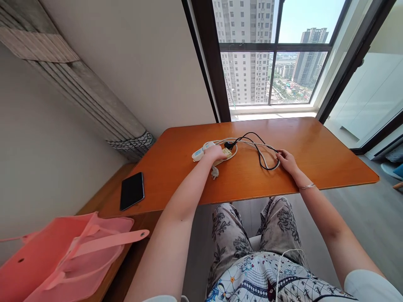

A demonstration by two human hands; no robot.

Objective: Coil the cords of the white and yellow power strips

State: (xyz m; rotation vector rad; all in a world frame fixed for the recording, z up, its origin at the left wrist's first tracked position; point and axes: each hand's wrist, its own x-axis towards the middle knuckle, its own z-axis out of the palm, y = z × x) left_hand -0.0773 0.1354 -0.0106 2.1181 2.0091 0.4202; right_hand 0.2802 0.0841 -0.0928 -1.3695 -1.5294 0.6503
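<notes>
We are wrapping our left grip (pixel 215 152) around the middle of the white power strip (pixel 198 154), which is sitting at the counter (pixel 308 142)'s middle. Our right grip (pixel 286 161) is pinching the looped black and white cables (pixel 260 160), fingertips nearly together, near the right bend.

Black cable (pixel 252 133); white cable (pixel 236 151); orange-brown table (pixel 176 167); grey floral-patterned trousers (pixel 225 226).

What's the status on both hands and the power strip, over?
Left hand gripping power strip. Right hand pinching looped cords. Phone lying leftward, apart from cords.
</notes>
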